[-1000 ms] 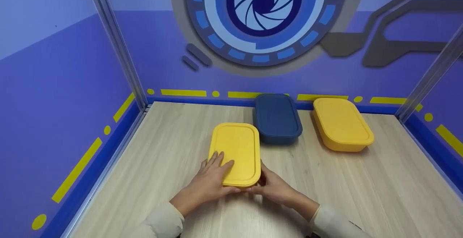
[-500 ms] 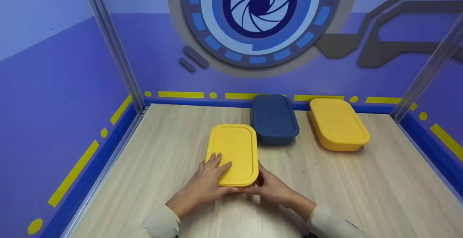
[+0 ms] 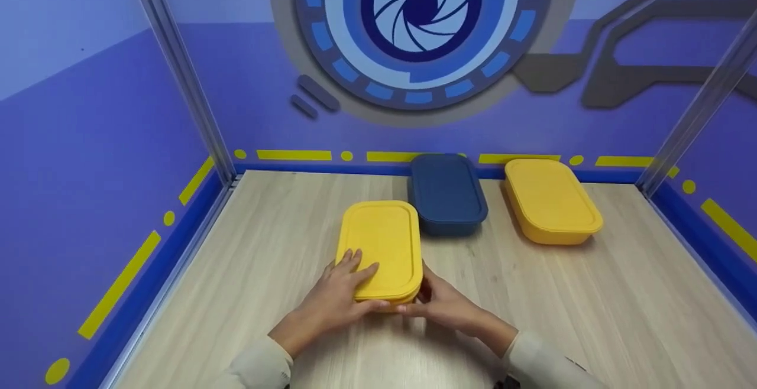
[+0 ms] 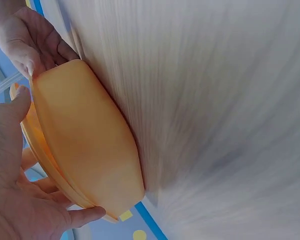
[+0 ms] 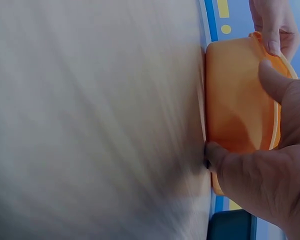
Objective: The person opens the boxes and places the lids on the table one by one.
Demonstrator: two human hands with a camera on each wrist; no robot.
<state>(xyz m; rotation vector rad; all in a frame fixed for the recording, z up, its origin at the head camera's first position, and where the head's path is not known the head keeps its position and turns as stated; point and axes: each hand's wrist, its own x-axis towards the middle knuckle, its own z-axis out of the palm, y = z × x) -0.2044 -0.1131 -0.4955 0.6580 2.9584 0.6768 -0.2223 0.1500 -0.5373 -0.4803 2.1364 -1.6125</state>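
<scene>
A yellow lunch box (image 4: 90, 135) stands on the table in front of me, long side pointing away. Its yellow lid (image 3: 387, 238) is raised at the near end, and a dark gap shows between lid and rim in the left wrist view. My left hand (image 3: 332, 295) grips the lid, fingers spread over its top and left side, thumb at the near edge. With its thumb on the near rim and its fingers along the right wall, my right hand (image 3: 447, 307) holds the box. The box's inside is hidden.
A dark blue lidded box (image 3: 447, 191) stands just behind and right of the yellow one. Farther right is a second yellow lidded box (image 3: 553, 197). Blue printed walls (image 3: 248, 81) enclose the wooden table (image 3: 284, 211) at the back and sides.
The near edge of the lid has lifted slightly from the box's rim, and the thumbs have come a little apart. Both hands stay at the same box; the other boxes have not moved.
</scene>
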